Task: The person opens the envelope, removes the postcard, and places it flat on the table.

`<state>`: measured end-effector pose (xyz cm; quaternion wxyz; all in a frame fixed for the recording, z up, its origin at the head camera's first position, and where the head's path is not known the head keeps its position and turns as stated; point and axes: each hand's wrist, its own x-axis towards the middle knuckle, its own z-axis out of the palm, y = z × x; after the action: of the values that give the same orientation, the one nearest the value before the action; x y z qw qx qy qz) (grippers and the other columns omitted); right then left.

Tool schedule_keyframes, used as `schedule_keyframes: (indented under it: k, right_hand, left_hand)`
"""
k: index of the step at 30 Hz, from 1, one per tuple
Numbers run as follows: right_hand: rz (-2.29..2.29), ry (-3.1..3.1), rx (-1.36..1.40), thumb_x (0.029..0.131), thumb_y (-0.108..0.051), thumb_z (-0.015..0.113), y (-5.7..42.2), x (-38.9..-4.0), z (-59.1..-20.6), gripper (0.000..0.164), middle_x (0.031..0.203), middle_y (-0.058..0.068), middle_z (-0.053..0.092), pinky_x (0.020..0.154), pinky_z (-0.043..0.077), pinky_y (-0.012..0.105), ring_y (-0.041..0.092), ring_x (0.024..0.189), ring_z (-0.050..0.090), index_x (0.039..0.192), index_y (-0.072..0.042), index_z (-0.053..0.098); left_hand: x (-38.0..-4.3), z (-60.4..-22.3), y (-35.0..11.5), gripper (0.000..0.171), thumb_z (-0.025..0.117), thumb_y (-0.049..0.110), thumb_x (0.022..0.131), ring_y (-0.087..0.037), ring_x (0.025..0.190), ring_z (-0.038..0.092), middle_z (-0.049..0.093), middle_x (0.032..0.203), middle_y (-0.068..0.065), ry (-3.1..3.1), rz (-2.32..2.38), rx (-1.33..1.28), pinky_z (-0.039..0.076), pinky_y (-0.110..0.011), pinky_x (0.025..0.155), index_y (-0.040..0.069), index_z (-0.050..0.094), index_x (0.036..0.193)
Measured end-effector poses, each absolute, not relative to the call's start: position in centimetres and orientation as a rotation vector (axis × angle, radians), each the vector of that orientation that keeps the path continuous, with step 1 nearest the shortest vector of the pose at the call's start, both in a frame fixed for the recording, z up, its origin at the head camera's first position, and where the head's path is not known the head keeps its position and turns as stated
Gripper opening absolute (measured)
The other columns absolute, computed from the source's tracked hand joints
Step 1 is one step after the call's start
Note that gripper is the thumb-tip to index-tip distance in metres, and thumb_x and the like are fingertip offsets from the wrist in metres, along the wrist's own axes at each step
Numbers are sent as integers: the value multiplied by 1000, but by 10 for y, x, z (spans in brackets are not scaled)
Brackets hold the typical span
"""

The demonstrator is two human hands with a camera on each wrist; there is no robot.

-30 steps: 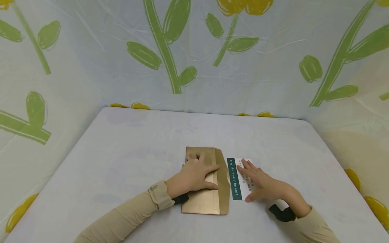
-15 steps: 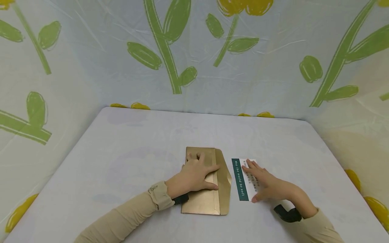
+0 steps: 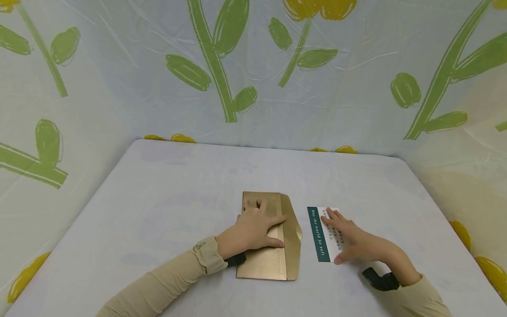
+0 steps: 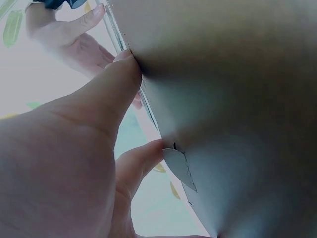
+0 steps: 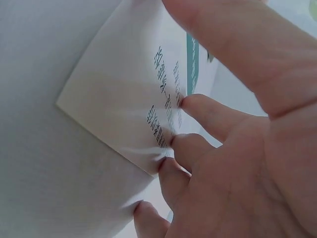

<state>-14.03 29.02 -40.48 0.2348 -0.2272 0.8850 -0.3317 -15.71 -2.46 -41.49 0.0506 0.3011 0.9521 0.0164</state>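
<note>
A gold envelope [image 3: 261, 266] lies on the table in the head view, its flap spread toward the right. My left hand [image 3: 255, 226] rests on it with fingers spread, the thumb and a fingertip near the flap's fold. To the right lies a white card [image 3: 332, 246] with a dark green strip reading "May the world be soft" and small printed characters. The fingertips of my right hand [image 3: 360, 242] press on the card, fingers spread. In the right wrist view those fingertips touch the card [image 5: 109, 99] beside its printed lines; part of it is hidden under the hand.
The white table [image 3: 190, 185] has rounded far corners. Flower-printed cloth [image 3: 356, 97] hangs behind it and at both sides. A dark band [image 3: 381, 280] sits at the right wrist, and another dark piece [image 3: 236, 259] at the left wrist.
My right hand has slid the card to the right, widening the gap between it and the envelope. The left hand and the envelope's body have stayed put.
</note>
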Motion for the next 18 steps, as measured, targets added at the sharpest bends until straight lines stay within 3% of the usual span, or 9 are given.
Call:
schedule_keyframes:
  k: [13, 18]
  right_hand:
    - [-949, 2415, -542, 69, -20, 88, 301, -141, -406, 108, 164, 23, -5, 109, -11, 68, 47, 146, -14, 156, -5, 27]
    - [-947, 2421, -535, 69, -21, 88, 300, -141, -406, 108, 164, 23, -4, 109, -12, 69, 47, 146, -14, 156, -5, 27]
  left_hand:
    - [-159, -417, -23, 75, 46, 82, 83, -62, 105, 54, 44, 133, -27, 2897, -47, 938, 53, -40, 48, 47, 40, 149]
    - [-156, -414, -22, 75, 45, 81, 83, -61, 107, 56, 44, 139, -29, 2909, -98, 916, 57, -43, 55, 46, 40, 149]
